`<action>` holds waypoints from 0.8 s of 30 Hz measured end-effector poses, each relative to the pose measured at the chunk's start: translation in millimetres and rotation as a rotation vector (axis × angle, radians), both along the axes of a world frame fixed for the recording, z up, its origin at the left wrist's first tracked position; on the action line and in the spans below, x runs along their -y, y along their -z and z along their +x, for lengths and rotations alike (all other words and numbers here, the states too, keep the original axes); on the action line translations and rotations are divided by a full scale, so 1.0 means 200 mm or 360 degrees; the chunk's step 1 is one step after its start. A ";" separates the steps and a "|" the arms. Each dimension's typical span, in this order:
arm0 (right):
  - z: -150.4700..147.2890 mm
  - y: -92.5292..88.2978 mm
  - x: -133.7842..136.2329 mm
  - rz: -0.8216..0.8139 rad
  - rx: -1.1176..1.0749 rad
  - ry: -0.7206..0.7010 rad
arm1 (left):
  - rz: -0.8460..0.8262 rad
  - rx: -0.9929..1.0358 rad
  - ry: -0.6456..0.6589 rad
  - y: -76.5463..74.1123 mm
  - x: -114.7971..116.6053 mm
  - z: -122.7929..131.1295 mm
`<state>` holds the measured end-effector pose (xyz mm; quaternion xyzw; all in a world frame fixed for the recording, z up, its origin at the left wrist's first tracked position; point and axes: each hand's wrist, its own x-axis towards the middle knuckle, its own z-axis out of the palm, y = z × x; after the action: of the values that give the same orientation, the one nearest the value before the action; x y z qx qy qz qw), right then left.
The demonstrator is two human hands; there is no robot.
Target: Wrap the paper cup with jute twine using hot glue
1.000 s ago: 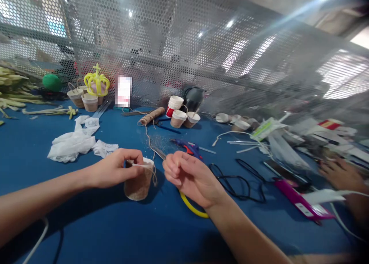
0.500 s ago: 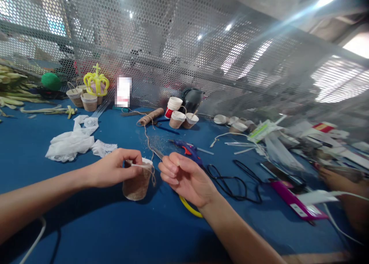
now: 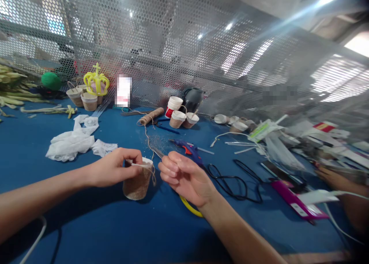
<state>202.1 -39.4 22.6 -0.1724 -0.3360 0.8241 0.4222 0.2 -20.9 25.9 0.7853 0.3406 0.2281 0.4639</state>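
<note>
A small cup wrapped in brown twine (image 3: 137, 183) stands on the blue table (image 3: 121, 229). My left hand (image 3: 113, 167) is closed on its white rim, pinching it from the left. My right hand (image 3: 184, 177) is curled beside the cup, fingers closed round scissors with yellow handles (image 3: 188, 207); their metal blade (image 3: 158, 152) points toward the cup. A strand of twine (image 3: 148, 141) runs from the cup's rim back to a twine spool (image 3: 150, 116).
A blue glue gun (image 3: 188, 148) and a black cable (image 3: 236, 179) lie right of my hands. White crumpled cloth (image 3: 75, 141) lies at left. More cups (image 3: 180, 117) and a yellow crown (image 3: 96, 83) stand by the perforated screen. Another person's hand (image 3: 331, 175) rests at far right.
My right hand with the scissors has shifted slightly left, nearer the cup. The left hand and cup have stayed put. The other person's hand at right has moved a little.
</note>
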 end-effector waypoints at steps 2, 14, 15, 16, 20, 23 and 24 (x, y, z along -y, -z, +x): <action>0.00 0.00 0.00 -0.0009 -0.0010 -0.0004 | 0.0010 0.0001 -0.0002 0.00 0.00 0.00; 0.00 0.00 0.03 0.0151 -0.0016 -0.0226 | -0.0012 0.0019 0.0013 0.01 -0.01 0.00; 0.00 0.00 0.03 0.0158 -0.0008 -0.0253 | -0.0008 0.0014 0.0009 0.01 -0.01 0.00; 0.01 0.00 0.03 0.0168 -0.0004 -0.0285 | -0.0002 0.0008 0.0008 0.01 -0.01 0.00; 0.01 0.00 0.03 0.0199 -0.0036 -0.0411 | 0.0012 -0.0015 0.0001 0.01 -0.01 0.00; 0.01 -0.01 0.04 0.0202 -0.0046 -0.0430 | 0.0018 -0.0025 0.0005 0.01 -0.01 -0.01; 0.01 -0.01 0.04 0.0194 -0.0034 -0.0418 | 0.0021 -0.0029 0.0003 0.00 0.00 0.00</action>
<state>203.2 -47.1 24.0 -0.0922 -0.4006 0.8521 0.3239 -0.8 -20.2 25.4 0.7908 0.3425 0.2227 0.4558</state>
